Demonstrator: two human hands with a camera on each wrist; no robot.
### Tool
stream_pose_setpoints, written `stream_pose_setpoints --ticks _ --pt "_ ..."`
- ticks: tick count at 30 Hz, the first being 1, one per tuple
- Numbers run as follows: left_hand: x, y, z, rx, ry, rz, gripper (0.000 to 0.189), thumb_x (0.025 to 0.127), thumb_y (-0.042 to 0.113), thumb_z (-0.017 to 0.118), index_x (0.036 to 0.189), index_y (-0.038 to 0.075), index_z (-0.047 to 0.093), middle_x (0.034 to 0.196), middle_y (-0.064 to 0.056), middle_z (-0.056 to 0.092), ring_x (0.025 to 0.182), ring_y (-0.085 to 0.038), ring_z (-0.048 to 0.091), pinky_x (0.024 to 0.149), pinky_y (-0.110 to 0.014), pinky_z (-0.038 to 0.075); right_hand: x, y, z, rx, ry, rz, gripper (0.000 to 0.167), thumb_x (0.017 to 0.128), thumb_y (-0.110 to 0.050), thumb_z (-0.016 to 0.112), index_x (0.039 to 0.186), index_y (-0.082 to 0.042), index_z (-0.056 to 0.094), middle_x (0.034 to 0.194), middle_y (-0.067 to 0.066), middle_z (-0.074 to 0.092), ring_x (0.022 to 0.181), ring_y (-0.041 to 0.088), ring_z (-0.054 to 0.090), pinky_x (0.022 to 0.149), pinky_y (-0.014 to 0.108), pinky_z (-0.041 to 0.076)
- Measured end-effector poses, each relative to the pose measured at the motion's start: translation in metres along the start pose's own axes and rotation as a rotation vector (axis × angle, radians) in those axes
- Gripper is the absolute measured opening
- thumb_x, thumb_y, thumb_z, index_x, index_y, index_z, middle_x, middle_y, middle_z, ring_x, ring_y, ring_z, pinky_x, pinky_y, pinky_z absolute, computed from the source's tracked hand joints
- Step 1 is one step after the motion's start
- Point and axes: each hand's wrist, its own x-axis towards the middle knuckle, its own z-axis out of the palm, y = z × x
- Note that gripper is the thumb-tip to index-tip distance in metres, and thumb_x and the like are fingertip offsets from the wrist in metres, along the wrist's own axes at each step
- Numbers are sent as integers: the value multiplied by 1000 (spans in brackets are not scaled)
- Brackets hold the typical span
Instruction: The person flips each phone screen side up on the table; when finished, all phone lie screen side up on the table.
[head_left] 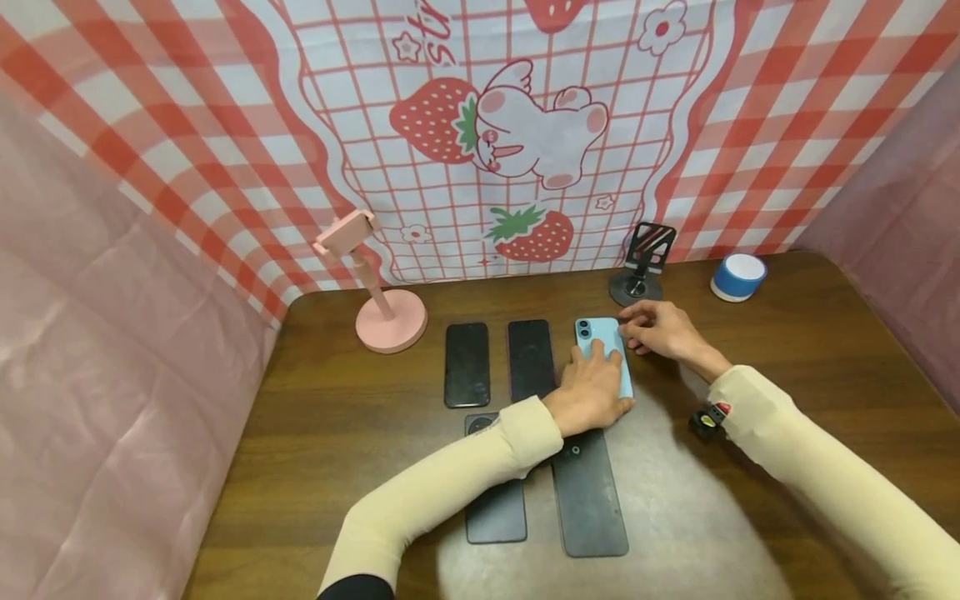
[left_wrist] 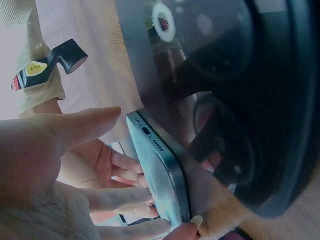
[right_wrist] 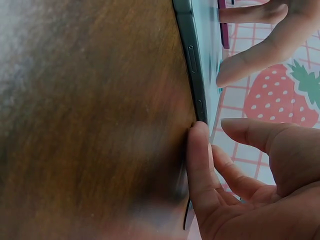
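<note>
A light blue phone point(head_left: 606, 328) lies on the wooden table, back up with its two lenses at the far left corner. Spread across its back is my left hand point(head_left: 588, 393), whose fingertips touch it; the left wrist view shows the thumb straight, beside the charging-port end. My right hand point(head_left: 663, 332) is at the far right edge, and one fingertip point(right_wrist: 198, 131) touches the phone's side in the right wrist view. Left of it lie two black phones point(head_left: 467, 365), point(head_left: 531, 358). Nearer are two dark grey phones point(head_left: 497, 512), point(head_left: 591, 500), partly hidden by my left arm.
At the back left stands a pink phone stand point(head_left: 392, 321). A black folding stand point(head_left: 637, 287) is just beyond my right hand, with a blue and white round object point(head_left: 738, 277) to its right. A patterned cloth point(head_left: 517, 125) hangs behind the table.
</note>
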Motion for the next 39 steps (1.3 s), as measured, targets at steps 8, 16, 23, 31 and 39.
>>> stream_pose_setpoints --ticks 8,16,23,31,39 --pt "3 8 2 70 15 -40 69 92 60 71 145 18 56 149 -9 49 130 -35 53 96 -37 55 3 -1 1 0 -10 11 41 103 -15 64 137 7 60 118 30 71 73 4 71 68 23 61" --pt "8 14 1 188 1 -15 75 94 64 65 151 17 52 156 -11 48 137 -35 51 103 -42 54 6 -2 3 -21 -21 25 42 104 -17 64 139 5 60 118 28 72 72 4 70 68 23 61" --pt "11 18 -1 269 12 17 73 94 64 66 150 18 55 153 -8 53 139 -28 52 111 -45 47 6 -3 3 -37 -9 22 39 102 -14 66 135 6 62 110 25 72 70 4 70 66 24 61" --pt "10 17 2 285 41 7 76 93 65 66 149 15 55 150 -12 55 130 -32 57 106 -43 49 5 -3 3 -24 4 15 38 101 -11 66 133 9 63 103 19 73 66 3 68 63 25 61" --pt "11 18 1 252 31 3 77 91 63 70 148 13 55 151 -14 54 129 -35 57 105 -44 49 7 0 5 -36 17 7 36 101 -11 66 133 7 64 107 23 73 66 3 68 63 23 60"
